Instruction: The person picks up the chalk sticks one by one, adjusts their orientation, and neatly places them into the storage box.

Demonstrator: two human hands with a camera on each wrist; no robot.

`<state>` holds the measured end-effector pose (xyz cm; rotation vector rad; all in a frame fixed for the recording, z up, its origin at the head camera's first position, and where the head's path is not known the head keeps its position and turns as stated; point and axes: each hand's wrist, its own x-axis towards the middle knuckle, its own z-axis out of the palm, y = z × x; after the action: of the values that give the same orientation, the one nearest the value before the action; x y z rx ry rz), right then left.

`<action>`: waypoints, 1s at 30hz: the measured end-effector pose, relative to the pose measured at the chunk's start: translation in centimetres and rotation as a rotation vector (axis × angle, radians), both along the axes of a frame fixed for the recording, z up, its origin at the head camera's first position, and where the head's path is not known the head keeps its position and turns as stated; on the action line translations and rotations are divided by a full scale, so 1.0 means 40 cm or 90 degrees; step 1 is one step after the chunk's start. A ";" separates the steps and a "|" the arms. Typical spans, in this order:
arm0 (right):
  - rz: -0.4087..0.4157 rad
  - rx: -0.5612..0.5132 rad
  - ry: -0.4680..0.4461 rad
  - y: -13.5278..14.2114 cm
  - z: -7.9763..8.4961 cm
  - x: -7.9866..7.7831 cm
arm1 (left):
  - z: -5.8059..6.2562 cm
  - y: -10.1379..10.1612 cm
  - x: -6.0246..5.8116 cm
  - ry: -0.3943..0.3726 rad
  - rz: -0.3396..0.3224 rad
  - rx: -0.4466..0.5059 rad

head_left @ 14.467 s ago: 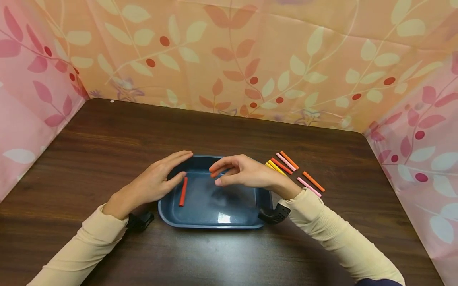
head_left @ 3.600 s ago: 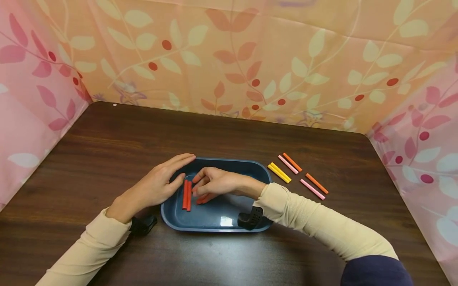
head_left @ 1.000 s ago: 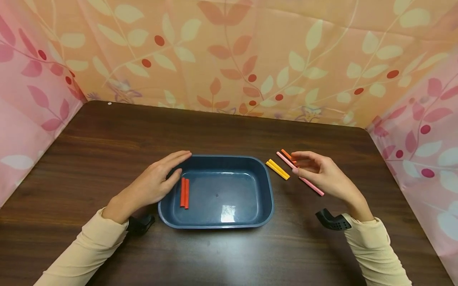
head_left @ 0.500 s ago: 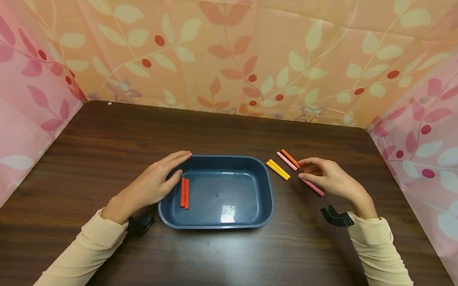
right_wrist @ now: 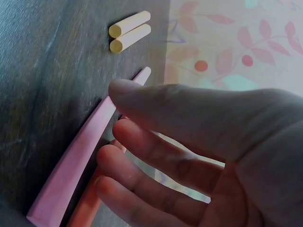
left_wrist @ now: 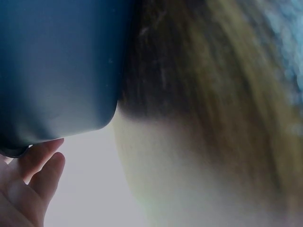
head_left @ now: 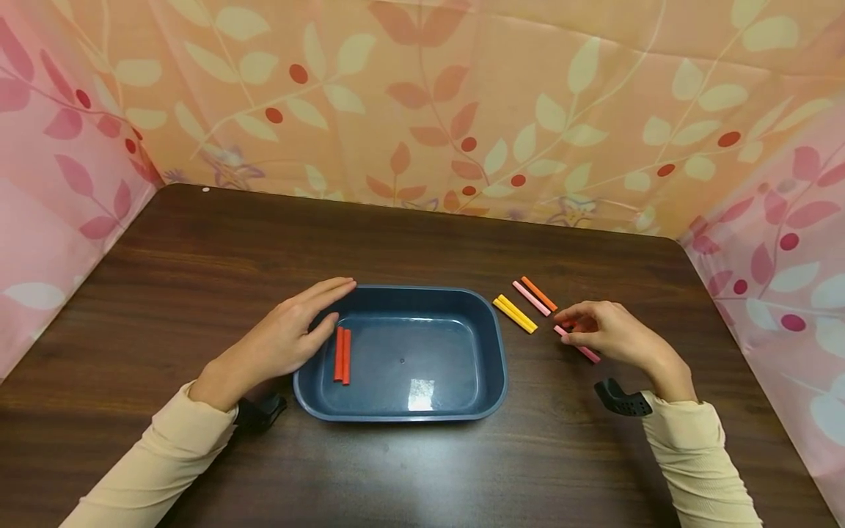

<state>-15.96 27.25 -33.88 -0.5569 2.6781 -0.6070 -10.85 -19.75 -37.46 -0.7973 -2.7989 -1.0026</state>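
Observation:
My left hand [head_left: 286, 334] rests on the left rim of a blue plastic tray [head_left: 403, 419], fingers nearly straight. Its fingers also show against the tray's outside [left_wrist: 61, 71] in the left wrist view. Two red sticks [head_left: 342, 357] lie side by side inside, near that hand. My right hand [head_left: 610, 334] hovers over a pink stick [head_left: 560, 331] and an orange stick [right_wrist: 87, 205], with fingers bent and apart. In the right wrist view the thumb crosses above the pink stick [right_wrist: 75, 161] and the fingertips are at the orange one. Whether they touch it, I cannot tell.
Right of the tray lie two yellow sticks [head_left: 515, 314], another pink stick [head_left: 531, 298] and another orange stick [head_left: 539, 293]. All are on a dark wooden table [head_left: 396, 477]. Flowered cloth [head_left: 429, 110] hangs behind and at both sides.
A second red stick has gone from the table into the tray. My right hand has left the tray for the sticks and shifted slightly right and nearer. The left hand has stayed.

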 end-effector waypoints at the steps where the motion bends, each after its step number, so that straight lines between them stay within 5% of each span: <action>1: -0.002 0.006 0.001 0.001 -0.001 0.000 | 0.000 0.000 -0.001 0.000 0.000 -0.001; 17: 0.006 0.015 0.016 -0.003 -0.021 -0.002 | -0.002 -0.001 0.002 -0.010 0.006 -0.006; 30: -0.009 0.024 0.052 -0.018 0.005 0.010 | 0.002 0.000 0.003 -0.019 0.007 -0.005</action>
<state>-15.56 26.52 -33.68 -0.5639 2.7663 -0.5484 -10.72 -19.74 -37.37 -0.7725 -2.8315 -1.0112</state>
